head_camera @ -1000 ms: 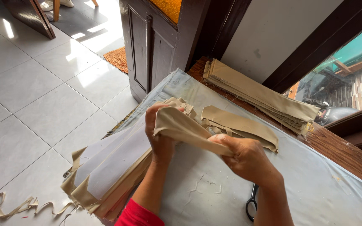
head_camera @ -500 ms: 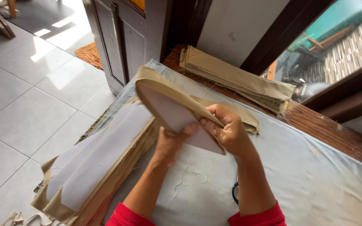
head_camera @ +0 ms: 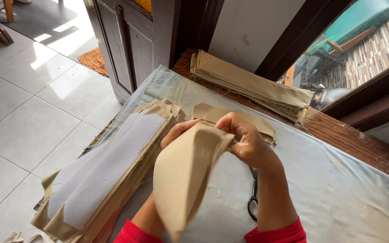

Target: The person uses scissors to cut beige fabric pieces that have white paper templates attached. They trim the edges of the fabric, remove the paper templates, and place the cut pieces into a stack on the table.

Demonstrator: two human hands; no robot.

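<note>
Both hands — right hand [head_camera: 244,139] pinching the top edge, left hand [head_camera: 178,132] mostly hidden behind — grip the pointed tan fabric piece [head_camera: 183,180] lifted at centre; better to keep its edges aligned — scissors [head_camera: 253,198] lie at four o'clock.

**Both hands raised, pinched together at one point**

Both forearms rise from the near edge, each in a red sleeve pushed back to just below the elbow. The right hand [head_camera: 246,139] sits highest, wrist bent, knuckles turned up and to the far side, fingers curled tight in a pinch toward the left. The left hand [head_camera: 178,131] is mostly hidden; only its fingers show, stretched out and pointing right, their tips meeting the right hand's grip. The left forearm runs up from the near centre, the right forearm comes in more upright from the near right. The two hands touch at the fingertips, held above the table.
</note>
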